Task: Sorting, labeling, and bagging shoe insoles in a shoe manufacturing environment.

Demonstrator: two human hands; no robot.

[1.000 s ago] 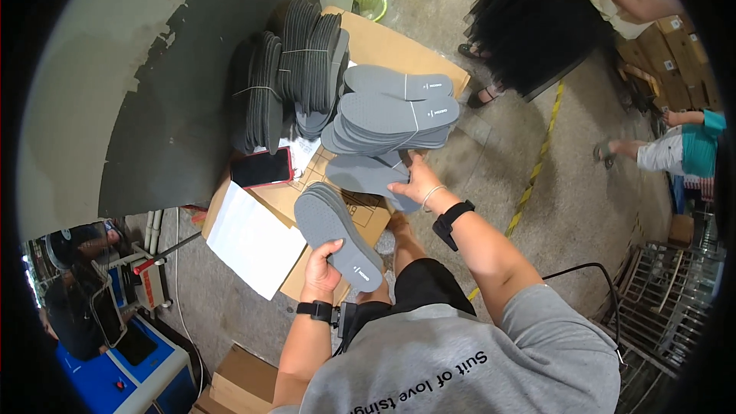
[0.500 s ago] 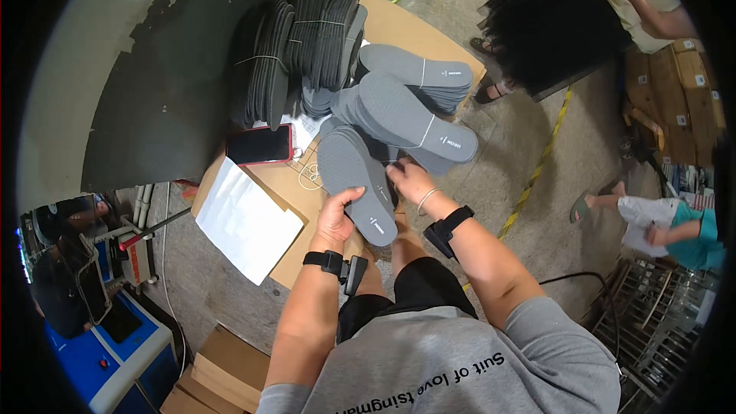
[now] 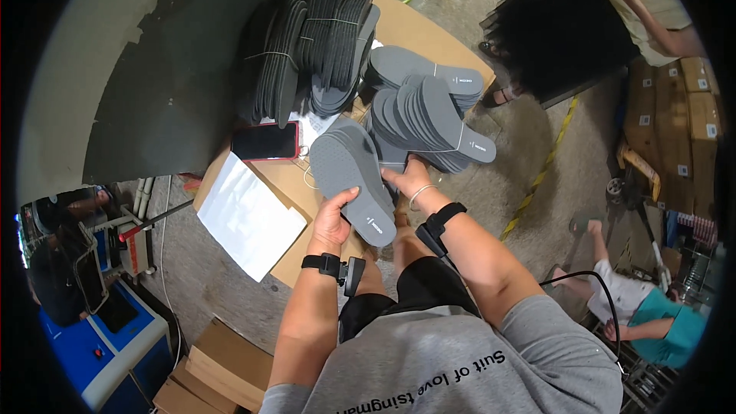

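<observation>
Your one view comes from the head camera, looking steeply down past your grey shirt at the brown cardboard-covered surface (image 3: pixel 429 34) just ahead. It sits close over your forearms, and its fisheye lens bends the floor around the rim.

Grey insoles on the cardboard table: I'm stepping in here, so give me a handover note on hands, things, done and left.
Left hand: grips a small stack of grey insoles by the heel end.
Right hand: rests on that stack's right edge, beside the fanned insole pile.
Tied dark bundles stand at the table's far end; phone and white sheet lie left.
Done: some bundles tied.
Left: held stack and fanned pile loose.
</observation>
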